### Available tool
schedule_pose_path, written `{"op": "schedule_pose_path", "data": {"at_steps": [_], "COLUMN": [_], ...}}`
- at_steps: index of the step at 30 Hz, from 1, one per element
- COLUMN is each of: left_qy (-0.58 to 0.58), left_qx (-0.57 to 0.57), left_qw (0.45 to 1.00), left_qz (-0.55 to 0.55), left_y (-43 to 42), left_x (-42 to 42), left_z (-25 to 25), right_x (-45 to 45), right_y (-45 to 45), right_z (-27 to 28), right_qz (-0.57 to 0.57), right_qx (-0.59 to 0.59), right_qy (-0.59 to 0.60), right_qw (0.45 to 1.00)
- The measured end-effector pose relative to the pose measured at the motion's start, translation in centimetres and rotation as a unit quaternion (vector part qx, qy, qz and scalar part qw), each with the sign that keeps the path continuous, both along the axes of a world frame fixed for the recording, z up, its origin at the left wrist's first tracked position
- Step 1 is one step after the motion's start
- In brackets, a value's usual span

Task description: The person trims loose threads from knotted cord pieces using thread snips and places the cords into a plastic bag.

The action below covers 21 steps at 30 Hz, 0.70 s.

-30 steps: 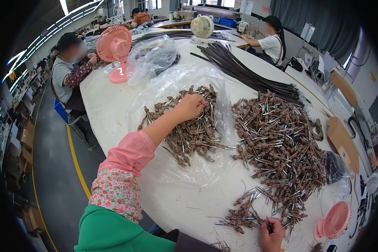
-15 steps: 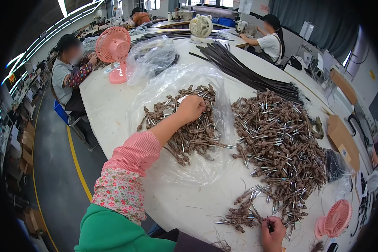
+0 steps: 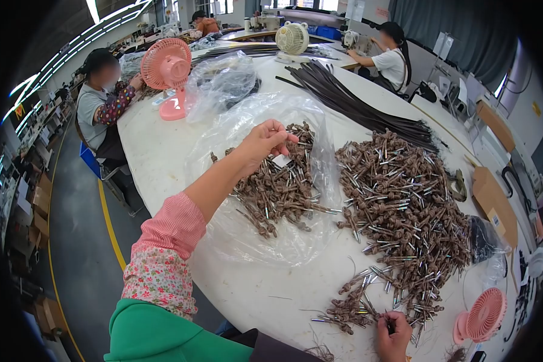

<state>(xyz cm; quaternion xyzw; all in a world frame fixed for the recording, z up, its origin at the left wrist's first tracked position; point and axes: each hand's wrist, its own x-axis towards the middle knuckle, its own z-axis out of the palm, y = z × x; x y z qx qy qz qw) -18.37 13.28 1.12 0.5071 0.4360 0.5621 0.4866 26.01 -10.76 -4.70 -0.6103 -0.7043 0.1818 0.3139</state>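
Above the smaller pile of brown knotted cords with metal tips [image 3: 277, 193], my left hand [image 3: 264, 143] is raised with its thumb and forefinger close together; whether it pinches anything is too small to tell. That pile lies on a clear plastic bag [image 3: 247, 247], and a small white tag [image 3: 281, 160] shows just below my fingers. My right hand [image 3: 393, 335], at the bottom edge, is curled round something dark beside a small cluster of the same cords [image 3: 347, 311]. The large cord pile [image 3: 404, 205] rises just beyond it.
A pink fan [image 3: 166, 69] and bagged material [image 3: 223, 78] stand at the back left, a cream fan [image 3: 292, 38] farther back. Dark strips [image 3: 356, 102] lie behind the piles. Another pink fan [image 3: 484, 314] is at right. Co-workers sit at the left [image 3: 99, 102] and back right [image 3: 389, 60].
My left hand has lifted off the smaller pile and shifted slightly left and up, its fingers loosening and the white tag now showing beneath. My right hand has stayed nearly in place.
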Motion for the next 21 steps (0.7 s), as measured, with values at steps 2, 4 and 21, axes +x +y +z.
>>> {"op": "schedule_pose_path", "data": {"at_steps": [2,4,21], "left_qy": [-0.026,-0.052,0.010], "left_qx": [0.000,-0.001,0.061], "left_qw": [1.000,0.998,0.976], "left_qz": [-0.010,-0.020,-0.207], "left_y": [-0.2,-1.0,-14.5], "left_x": [0.2,0.8,14.2], "left_z": [-0.4,-0.1,0.6], "right_x": [0.1,0.2,-0.3], "right_y": [0.0,-0.1,-1.1], "right_z": [0.0,-0.1,0.7], "right_qz": [-0.001,0.000,-0.054], "right_qx": [0.001,-0.009,0.026], "right_qy": [-0.001,-0.002,0.147], "right_qw": [1.000,1.000,0.987]}}
